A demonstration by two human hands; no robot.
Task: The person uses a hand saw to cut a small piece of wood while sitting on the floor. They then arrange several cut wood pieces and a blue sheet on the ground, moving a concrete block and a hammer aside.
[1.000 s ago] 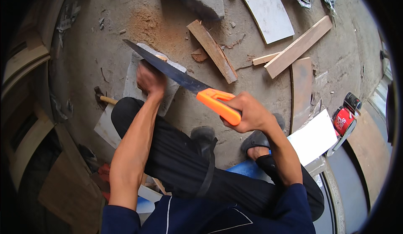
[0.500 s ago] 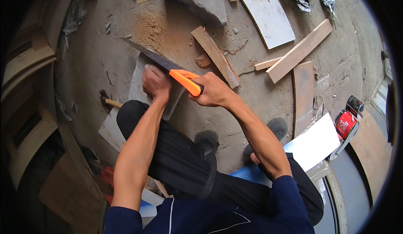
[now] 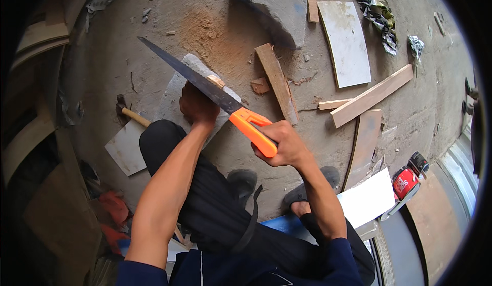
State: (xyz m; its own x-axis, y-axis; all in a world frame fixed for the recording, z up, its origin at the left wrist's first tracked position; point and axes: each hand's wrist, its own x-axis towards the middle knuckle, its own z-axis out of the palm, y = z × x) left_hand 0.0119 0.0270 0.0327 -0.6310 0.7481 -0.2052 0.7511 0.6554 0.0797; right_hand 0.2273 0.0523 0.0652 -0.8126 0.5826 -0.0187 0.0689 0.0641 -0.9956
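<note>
My right hand (image 3: pixel 281 143) is closed round the orange handle of a handsaw (image 3: pixel 251 127). Its long dark blade slants up to the left, passing over my left hand (image 3: pixel 199 104). That hand is closed low against a pale grey concrete block (image 3: pixel 169 99), its fingers partly hidden by the blade. Just past the blade, a short end of a wood piece (image 3: pixel 216 81) shows on the block, and my left hand appears to grip it. Orange-brown sawdust (image 3: pixel 202 32) lies on the ground beyond.
A hammer (image 3: pixel 132 115) lies left of my knee, by a white board (image 3: pixel 125 147). Ahead stand a large grey stone slab (image 3: pixel 277 9) and a wooden plank (image 3: pixel 277 83). More boards (image 3: pixel 371 96) and a white panel (image 3: pixel 346 45) lie to the right. A red can (image 3: pixel 406 182) is at lower right.
My right hand has drawn the saw back toward me and to the right, so the wood end shows past the blade. My left hand stays at the block. The whole view has shifted somewhat.
</note>
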